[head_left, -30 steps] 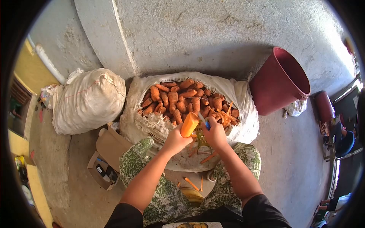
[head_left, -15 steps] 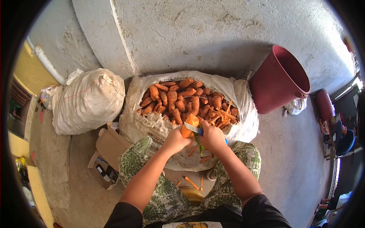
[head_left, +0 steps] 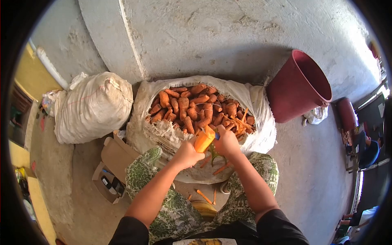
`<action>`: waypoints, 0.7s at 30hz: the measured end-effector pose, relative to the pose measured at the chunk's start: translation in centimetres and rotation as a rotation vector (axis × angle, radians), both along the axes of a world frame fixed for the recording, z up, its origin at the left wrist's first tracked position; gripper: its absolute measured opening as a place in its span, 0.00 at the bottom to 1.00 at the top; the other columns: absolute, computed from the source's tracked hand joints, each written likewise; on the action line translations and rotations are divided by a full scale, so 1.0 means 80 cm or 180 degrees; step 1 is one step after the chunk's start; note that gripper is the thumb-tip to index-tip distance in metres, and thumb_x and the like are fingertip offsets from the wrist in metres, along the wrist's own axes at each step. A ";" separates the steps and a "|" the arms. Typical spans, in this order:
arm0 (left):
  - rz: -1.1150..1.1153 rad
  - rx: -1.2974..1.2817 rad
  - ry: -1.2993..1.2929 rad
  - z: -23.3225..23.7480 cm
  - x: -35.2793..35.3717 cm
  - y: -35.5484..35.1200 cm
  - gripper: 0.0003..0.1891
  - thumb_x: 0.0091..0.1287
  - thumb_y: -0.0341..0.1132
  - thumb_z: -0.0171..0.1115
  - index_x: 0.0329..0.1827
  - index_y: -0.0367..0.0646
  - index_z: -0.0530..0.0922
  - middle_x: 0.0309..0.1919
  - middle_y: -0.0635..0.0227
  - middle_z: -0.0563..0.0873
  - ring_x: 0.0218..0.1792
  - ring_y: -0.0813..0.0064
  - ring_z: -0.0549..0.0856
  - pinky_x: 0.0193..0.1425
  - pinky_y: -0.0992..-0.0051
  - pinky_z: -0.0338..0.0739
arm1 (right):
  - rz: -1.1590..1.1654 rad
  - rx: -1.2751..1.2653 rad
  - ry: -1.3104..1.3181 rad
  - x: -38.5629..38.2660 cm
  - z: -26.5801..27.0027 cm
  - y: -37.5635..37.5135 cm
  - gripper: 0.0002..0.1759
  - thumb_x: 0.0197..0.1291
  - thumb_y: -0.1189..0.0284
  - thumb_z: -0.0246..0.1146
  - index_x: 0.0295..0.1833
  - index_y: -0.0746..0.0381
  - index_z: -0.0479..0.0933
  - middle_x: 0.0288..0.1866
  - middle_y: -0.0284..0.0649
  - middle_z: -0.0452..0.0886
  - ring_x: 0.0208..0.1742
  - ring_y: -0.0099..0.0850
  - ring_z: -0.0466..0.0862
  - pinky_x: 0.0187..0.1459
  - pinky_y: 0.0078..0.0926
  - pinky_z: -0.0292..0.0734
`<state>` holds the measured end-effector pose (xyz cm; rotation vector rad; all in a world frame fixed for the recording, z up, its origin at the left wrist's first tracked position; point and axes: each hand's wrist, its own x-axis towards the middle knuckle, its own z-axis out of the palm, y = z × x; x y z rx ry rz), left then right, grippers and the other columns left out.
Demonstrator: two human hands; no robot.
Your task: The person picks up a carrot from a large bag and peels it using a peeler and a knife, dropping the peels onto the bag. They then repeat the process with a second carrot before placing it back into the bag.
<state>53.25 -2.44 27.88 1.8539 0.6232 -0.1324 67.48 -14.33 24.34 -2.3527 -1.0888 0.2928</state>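
Note:
My left hand (head_left: 186, 156) is closed around a peeled, bright orange carrot (head_left: 204, 139), its top end tilted up and away from me. Close beside it, my right hand (head_left: 227, 144) grips a knife (head_left: 217, 135); a bit of its blue part shows, while the blade is hard to make out now. Both hands are over the near edge of an open white woven sack (head_left: 261, 107). Unpeeled carrots (head_left: 192, 109) fill the opening, and orange peelings (head_left: 241, 124) lie on its right side. Below my hands, a green strip (head_left: 214, 157) and carrot scraps rest on the sack.
A full white sack (head_left: 94, 109) stands at left, and a tall maroon bin (head_left: 295, 90) leans at right. Near my left leg is an open cardboard box (head_left: 109, 179) with dark items inside. Something yellow (head_left: 205, 209) sits between my legs. People are at the far right.
The knife blade, plainly visible across the carrot before, has turned or moved right, off the carrot's face. My right hand is slightly higher, and the carrot shows more of its peeled side.

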 end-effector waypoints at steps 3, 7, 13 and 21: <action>-0.1191 -0.0814 -0.0645 0.024 -0.020 -0.017 0.20 0.51 0.35 0.65 0.47 0.39 0.75 0.33 0.63 0.83 0.38 0.66 0.82 0.45 0.69 0.74 | -0.0656 -0.0563 0.0576 0.042 -0.020 -0.001 0.17 0.54 0.66 0.58 0.45 0.68 0.73 0.34 0.54 0.81 0.37 0.50 0.82 0.37 0.44 0.76; -0.0782 -0.0975 -0.0807 -0.001 -0.010 -0.012 0.15 0.54 0.31 0.63 0.43 0.38 0.74 0.28 0.68 0.80 0.26 0.77 0.79 0.31 0.75 0.74 | 0.0261 0.0037 0.0995 0.030 -0.053 0.001 0.18 0.54 0.65 0.58 0.46 0.68 0.73 0.35 0.54 0.81 0.37 0.51 0.81 0.40 0.43 0.76; -0.0277 -0.1916 -0.1145 -0.002 -0.009 0.015 0.12 0.54 0.28 0.63 0.40 0.40 0.72 0.26 0.73 0.76 0.19 0.86 0.74 0.20 0.83 0.68 | 0.0531 -0.0868 0.0879 -0.016 -0.070 0.012 0.18 0.54 0.63 0.58 0.41 0.69 0.75 0.35 0.54 0.81 0.40 0.51 0.80 0.42 0.42 0.75; -0.0099 -0.1038 -0.1441 -0.014 -0.006 0.016 0.17 0.55 0.30 0.65 0.46 0.40 0.72 0.31 0.72 0.78 0.23 0.85 0.75 0.23 0.81 0.70 | -0.0293 -0.0090 0.1278 0.020 -0.037 -0.005 0.14 0.58 0.65 0.56 0.38 0.67 0.75 0.33 0.51 0.81 0.36 0.46 0.81 0.39 0.39 0.75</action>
